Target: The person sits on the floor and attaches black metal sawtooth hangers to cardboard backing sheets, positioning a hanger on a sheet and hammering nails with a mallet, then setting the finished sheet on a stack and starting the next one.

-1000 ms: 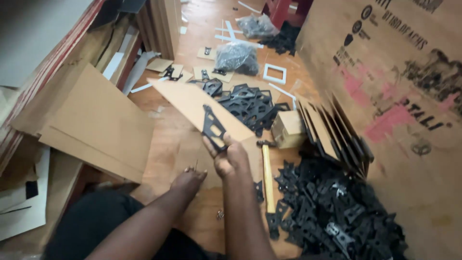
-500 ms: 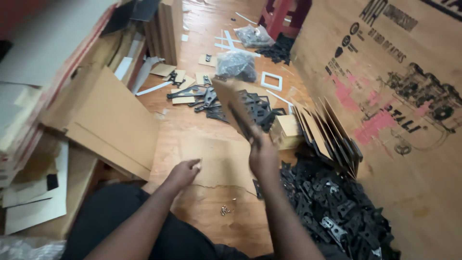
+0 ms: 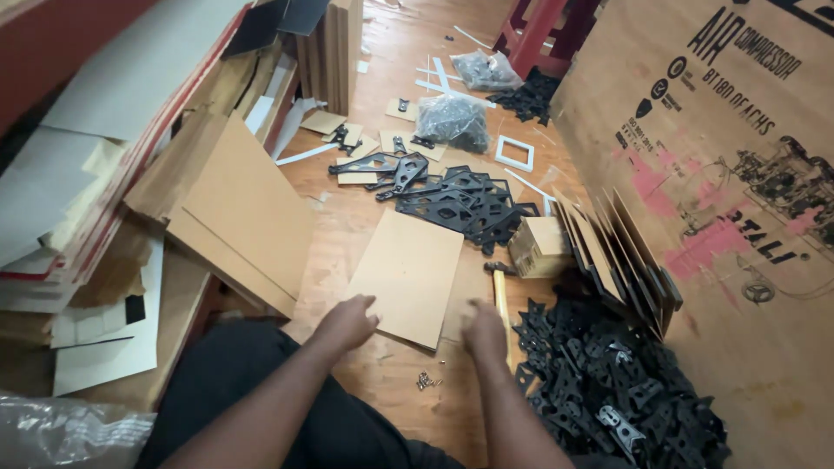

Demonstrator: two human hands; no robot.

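From my feed, stacked brown boards (image 3: 234, 208) lean at far left. My left hand (image 3: 346, 321) rests, fingers loosely curled, at the near edge of a flat brown board (image 3: 408, 274) on the wooden floor (image 3: 391, 382). My right hand (image 3: 486, 330) sits by its right corner; I cannot tell its grip. Black metal brackets (image 3: 608, 391) pile rightward.

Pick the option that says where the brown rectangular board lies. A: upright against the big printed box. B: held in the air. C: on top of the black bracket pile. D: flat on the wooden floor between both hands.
D: the brown rectangular board lies flat on the wooden floor, with the left hand and the right hand at its near edge.
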